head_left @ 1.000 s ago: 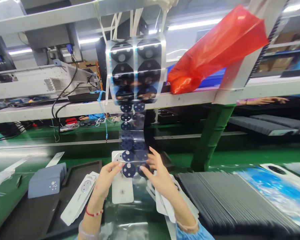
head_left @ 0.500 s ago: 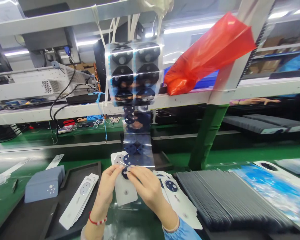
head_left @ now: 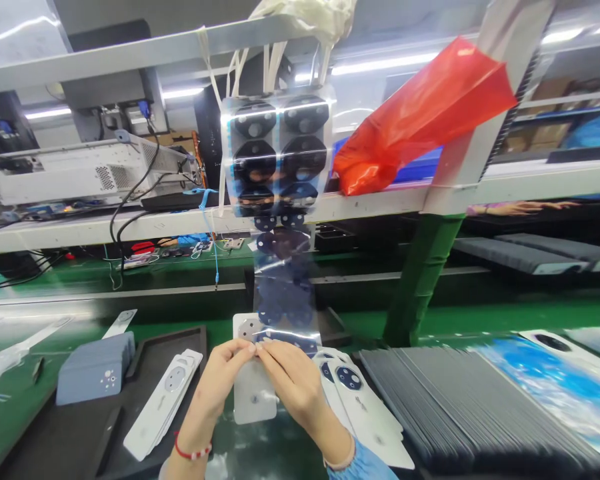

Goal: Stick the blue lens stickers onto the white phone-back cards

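Note:
A white phone back panel [head_left: 255,400] lies upright on the green mat under both hands. My left hand [head_left: 225,367] is closed, its fingertips pinched near the panel's upper part. Beside it, my right hand [head_left: 290,373] has its fingers together and the tips meeting the left ones; what the fingertips hold is too small to make out. A clear film strip with dark round camera-ring stickers [head_left: 285,287] hangs from the shelf down behind the fingers. White panels with dark rings [head_left: 365,413] are fanned out on the right.
At left, a black tray [head_left: 200,337] holds white panels [head_left: 163,407] and grey-blue panels [head_left: 93,370]. A long row of dark panels [head_left: 460,400] stands at right, beside blue-and-clear film [head_left: 545,380]. A red bag [head_left: 425,120] hangs above, near a green-wrapped post [head_left: 425,280].
The fingertips of both hands have come together, and the dark ring piece between them no longer shows. The film strip's lower end has shifted slightly. The whole view has moved a little.

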`<action>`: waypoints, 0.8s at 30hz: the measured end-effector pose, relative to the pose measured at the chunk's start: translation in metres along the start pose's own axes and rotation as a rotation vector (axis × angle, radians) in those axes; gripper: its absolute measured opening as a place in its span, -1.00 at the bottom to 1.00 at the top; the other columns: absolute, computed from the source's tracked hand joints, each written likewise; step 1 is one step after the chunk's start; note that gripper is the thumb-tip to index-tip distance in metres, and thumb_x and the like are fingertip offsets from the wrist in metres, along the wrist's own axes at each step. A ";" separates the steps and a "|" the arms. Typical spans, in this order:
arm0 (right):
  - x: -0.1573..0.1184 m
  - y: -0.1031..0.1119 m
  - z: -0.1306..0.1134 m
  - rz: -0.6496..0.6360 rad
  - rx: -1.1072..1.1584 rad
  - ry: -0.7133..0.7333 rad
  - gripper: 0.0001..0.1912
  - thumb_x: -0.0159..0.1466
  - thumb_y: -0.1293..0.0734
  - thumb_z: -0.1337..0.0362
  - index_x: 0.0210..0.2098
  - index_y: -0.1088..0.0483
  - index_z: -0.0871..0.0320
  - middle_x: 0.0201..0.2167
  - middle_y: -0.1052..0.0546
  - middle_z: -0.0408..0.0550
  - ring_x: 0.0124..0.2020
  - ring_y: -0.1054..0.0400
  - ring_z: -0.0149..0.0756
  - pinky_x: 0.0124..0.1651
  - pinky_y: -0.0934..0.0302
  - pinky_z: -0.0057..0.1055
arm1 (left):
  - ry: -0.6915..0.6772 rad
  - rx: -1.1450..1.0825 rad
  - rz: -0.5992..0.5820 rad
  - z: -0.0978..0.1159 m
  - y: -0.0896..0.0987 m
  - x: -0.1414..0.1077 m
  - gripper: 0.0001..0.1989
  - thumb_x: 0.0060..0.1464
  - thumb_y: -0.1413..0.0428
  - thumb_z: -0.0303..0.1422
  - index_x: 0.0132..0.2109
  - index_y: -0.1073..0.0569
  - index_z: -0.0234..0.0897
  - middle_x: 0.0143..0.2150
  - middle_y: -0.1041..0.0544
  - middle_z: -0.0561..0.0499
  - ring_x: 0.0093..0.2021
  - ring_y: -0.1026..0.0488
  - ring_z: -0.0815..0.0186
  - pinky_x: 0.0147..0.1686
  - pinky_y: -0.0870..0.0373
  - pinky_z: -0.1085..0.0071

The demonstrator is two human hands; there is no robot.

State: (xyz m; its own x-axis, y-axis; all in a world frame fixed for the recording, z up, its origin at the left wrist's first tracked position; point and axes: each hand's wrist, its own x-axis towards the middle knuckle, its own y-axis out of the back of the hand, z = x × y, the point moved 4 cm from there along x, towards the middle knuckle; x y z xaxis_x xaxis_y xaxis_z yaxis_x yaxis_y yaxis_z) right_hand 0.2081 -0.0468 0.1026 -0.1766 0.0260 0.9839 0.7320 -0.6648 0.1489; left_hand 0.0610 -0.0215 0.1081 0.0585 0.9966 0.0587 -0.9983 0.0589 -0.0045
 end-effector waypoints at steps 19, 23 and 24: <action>0.008 0.027 0.021 -0.047 1.025 -1.336 -0.81 -0.02 -0.65 0.12 -0.43 -0.68 0.00 -0.50 -0.61 -0.13 -0.42 -0.46 -0.33 -0.33 -0.39 -0.48 | -0.521 0.438 0.716 0.030 0.015 -0.052 -0.61 0.30 -0.06 -0.22 0.21 -0.42 -0.15 0.13 -0.59 -0.15 0.11 -0.56 0.06 0.12 -0.44 0.17; 0.010 0.037 0.020 0.005 0.987 -1.429 -0.77 -0.09 -0.67 0.12 -0.46 -0.69 0.01 -0.52 -0.62 -0.11 -0.43 -0.45 -0.34 -0.28 -0.40 -0.45 | -0.265 0.141 0.368 0.026 -0.013 -0.060 -0.26 0.30 -0.10 -0.09 0.48 0.00 -0.09 0.10 -0.62 -0.15 0.04 -0.60 0.09 0.01 -0.51 0.20; 0.011 0.039 0.020 0.017 0.983 -1.456 -0.76 -0.11 -0.68 0.12 -0.46 -0.68 0.02 -0.52 -0.62 -0.11 -0.44 -0.46 -0.34 -0.28 -0.40 -0.45 | -0.223 0.095 0.291 0.025 -0.020 -0.060 -0.25 0.29 -0.10 -0.07 0.48 0.01 -0.10 0.12 -0.61 -0.15 0.07 -0.58 0.09 0.03 -0.50 0.21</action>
State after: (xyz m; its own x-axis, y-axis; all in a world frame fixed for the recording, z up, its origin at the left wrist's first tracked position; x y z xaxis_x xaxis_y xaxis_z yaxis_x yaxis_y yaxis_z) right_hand 0.2477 -0.0571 0.1209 0.1120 0.9766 0.1838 0.9145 -0.0289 -0.4035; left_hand 0.0777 -0.0843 0.1300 -0.2208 0.9328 0.2847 -0.9697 -0.2414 0.0387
